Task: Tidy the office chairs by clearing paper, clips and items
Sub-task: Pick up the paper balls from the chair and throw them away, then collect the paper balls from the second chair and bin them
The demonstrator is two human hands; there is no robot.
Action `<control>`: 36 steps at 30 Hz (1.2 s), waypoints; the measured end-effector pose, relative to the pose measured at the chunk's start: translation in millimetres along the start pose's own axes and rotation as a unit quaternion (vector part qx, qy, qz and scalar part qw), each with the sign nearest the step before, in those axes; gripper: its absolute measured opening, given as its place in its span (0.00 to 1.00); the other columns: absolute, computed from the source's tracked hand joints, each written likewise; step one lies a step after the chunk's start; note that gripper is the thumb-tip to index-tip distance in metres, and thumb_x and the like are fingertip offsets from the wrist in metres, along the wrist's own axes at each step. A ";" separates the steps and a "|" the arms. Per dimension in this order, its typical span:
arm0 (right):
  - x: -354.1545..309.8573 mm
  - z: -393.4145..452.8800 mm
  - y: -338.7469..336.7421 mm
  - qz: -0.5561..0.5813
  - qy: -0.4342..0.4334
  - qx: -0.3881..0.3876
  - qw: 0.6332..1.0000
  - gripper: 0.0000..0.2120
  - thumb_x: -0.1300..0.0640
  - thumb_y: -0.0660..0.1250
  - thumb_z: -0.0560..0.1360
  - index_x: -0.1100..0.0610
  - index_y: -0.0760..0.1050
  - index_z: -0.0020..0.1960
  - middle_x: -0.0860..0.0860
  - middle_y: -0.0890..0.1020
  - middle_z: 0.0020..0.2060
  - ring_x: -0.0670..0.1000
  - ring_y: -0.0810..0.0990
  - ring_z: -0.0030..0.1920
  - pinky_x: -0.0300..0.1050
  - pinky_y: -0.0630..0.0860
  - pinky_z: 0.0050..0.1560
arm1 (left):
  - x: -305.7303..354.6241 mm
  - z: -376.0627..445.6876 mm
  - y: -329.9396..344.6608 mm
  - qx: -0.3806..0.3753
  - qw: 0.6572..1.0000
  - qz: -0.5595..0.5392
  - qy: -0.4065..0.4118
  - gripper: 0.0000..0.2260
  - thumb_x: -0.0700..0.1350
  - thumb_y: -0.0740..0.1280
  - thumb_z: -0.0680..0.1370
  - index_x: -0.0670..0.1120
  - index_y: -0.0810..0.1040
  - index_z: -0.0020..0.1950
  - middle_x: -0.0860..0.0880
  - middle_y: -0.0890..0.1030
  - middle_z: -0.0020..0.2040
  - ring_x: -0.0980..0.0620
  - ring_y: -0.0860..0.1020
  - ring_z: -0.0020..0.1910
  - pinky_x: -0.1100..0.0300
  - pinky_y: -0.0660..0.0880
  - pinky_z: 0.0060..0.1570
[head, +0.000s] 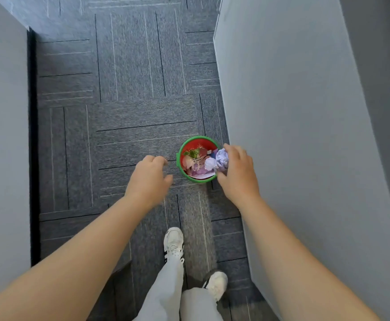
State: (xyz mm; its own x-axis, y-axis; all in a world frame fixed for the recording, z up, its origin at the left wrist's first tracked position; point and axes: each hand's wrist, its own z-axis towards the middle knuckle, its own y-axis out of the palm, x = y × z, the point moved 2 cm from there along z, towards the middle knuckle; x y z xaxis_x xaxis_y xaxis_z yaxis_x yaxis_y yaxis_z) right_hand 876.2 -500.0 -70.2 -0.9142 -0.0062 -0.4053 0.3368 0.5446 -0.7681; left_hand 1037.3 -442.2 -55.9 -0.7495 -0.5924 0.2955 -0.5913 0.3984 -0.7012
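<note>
A small round bin [190, 140] with a green rim and red inside stands on the dark carpet beside the right partition. It holds scraps of paper and other rubbish. My right hand [238, 174] is over the bin's right edge, its fingers closed around a crumpled pale purple paper ball [222, 159]. A second pale crumpled ball [210, 163] lies in the bin just left of it. My left hand [148, 180] hovers to the left of the bin, fingers loosely curled, holding nothing. No chairs are in view.
Grey partition walls [293, 135] close in on the right and on the left [2, 135], leaving a narrow carpeted aisle [131, 77] running ahead. My legs in light trousers and white shoes [173, 243] stand just behind the bin.
</note>
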 end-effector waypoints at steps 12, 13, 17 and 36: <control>-61.2 4.1 -90.7 -0.040 -0.046 -0.003 0.998 0.18 0.59 0.61 0.76 0.59 0.69 0.66 0.56 0.73 0.65 0.57 0.68 0.66 0.49 0.66 0.66 | 51.6 -20.6 -101.1 0.069 0.995 -0.032 0.063 0.20 0.43 0.62 0.78 0.41 0.65 0.69 0.43 0.71 0.68 0.45 0.69 0.67 0.53 0.67 0.64; -72.4 6.1 -105.4 -0.043 -0.061 0.004 0.997 0.18 0.59 0.61 0.77 0.58 0.69 0.66 0.56 0.73 0.65 0.56 0.69 0.65 0.49 0.67 0.66 | 60.2 -22.4 -115.6 0.081 0.994 -0.031 0.071 0.20 0.43 0.61 0.78 0.42 0.65 0.70 0.43 0.70 0.68 0.45 0.68 0.67 0.53 0.67 0.65; -117.2 15.1 -170.1 -0.065 -0.115 0.028 0.991 0.17 0.58 0.60 0.77 0.58 0.70 0.65 0.56 0.73 0.65 0.56 0.69 0.65 0.50 0.67 0.65 | 92.5 -29.6 -177.5 0.115 0.989 -0.026 0.088 0.20 0.43 0.60 0.78 0.42 0.65 0.70 0.44 0.69 0.69 0.45 0.68 0.68 0.53 0.67 0.65; -348.5 149.9 -343.9 -0.053 -0.134 0.154 0.978 0.17 0.58 0.60 0.77 0.59 0.69 0.66 0.57 0.73 0.65 0.56 0.69 0.65 0.49 0.68 0.64 | 102.4 77.4 -486.4 0.240 0.954 0.010 0.179 0.18 0.44 0.61 0.78 0.43 0.67 0.68 0.45 0.71 0.68 0.45 0.70 0.65 0.52 0.71 0.61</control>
State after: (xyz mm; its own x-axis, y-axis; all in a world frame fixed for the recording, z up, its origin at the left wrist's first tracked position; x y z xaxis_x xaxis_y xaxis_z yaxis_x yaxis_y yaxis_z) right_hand 1112.8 -810.9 260.8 -0.8700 -0.2904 -0.3986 0.3326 0.2512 -0.9090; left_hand 1271.2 -750.9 265.2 -0.8636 -0.2771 0.4211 -0.4356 -0.0104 -0.9001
